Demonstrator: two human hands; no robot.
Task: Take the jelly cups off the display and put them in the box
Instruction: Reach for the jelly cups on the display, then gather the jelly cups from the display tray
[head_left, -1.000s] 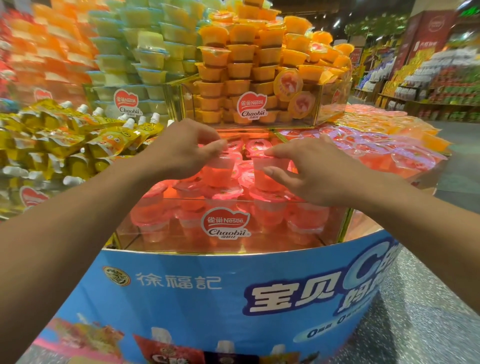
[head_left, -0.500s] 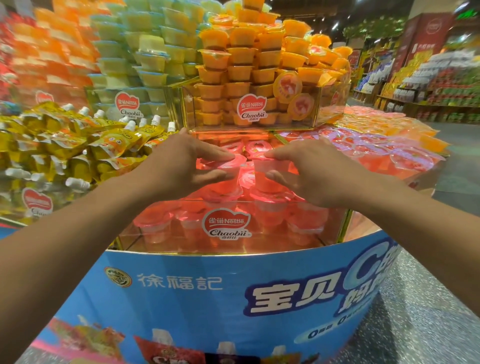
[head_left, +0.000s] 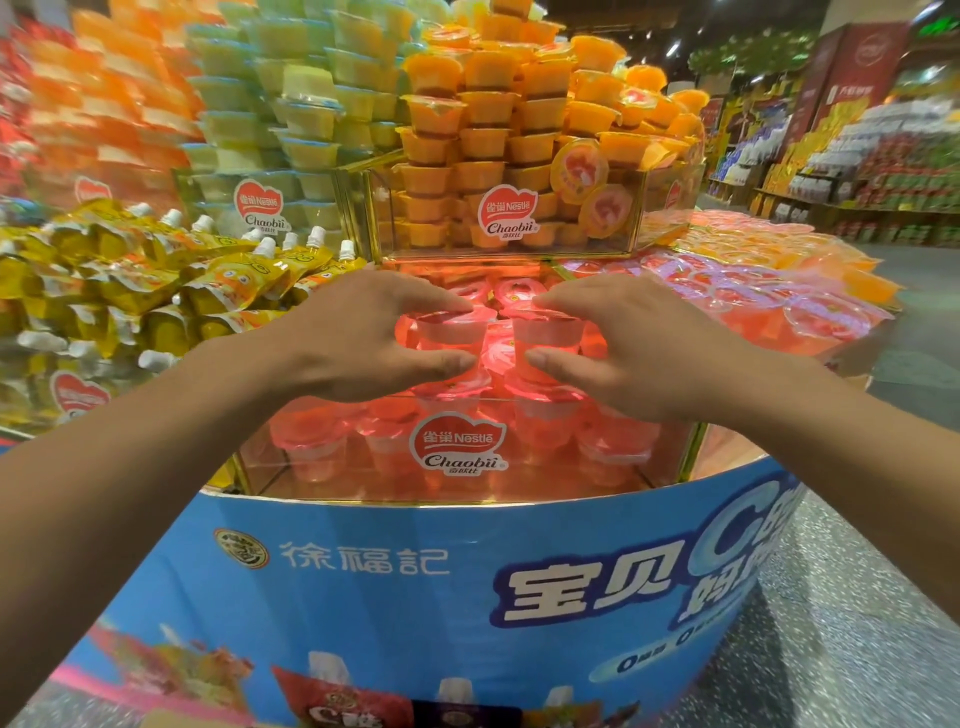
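Note:
My left hand (head_left: 363, 338) grips a pink jelly cup (head_left: 451, 331) between thumb and fingers, above the clear front bin (head_left: 675, 457) of the display. My right hand (head_left: 623, 345) grips a second pink jelly cup (head_left: 545, 338) right beside it, the two cups nearly touching. Both cups are upright, a little above the pile of pink jelly cups (head_left: 524, 431) in that bin. No box for the cups is in view.
An upper clear bin of orange cups (head_left: 488, 171) stands just behind my hands. Green cups (head_left: 291, 130) stack at back left, yellow spouted pouches (head_left: 156, 280) lie left, flat pink cups (head_left: 769, 296) right. The blue display base (head_left: 467, 597) curves below. Store shelves (head_left: 883, 171) far right.
Both hands have closed around one pink cup each and shifted slightly toward each other; the left hand's cup sits more upright between thumb and fingers than before.

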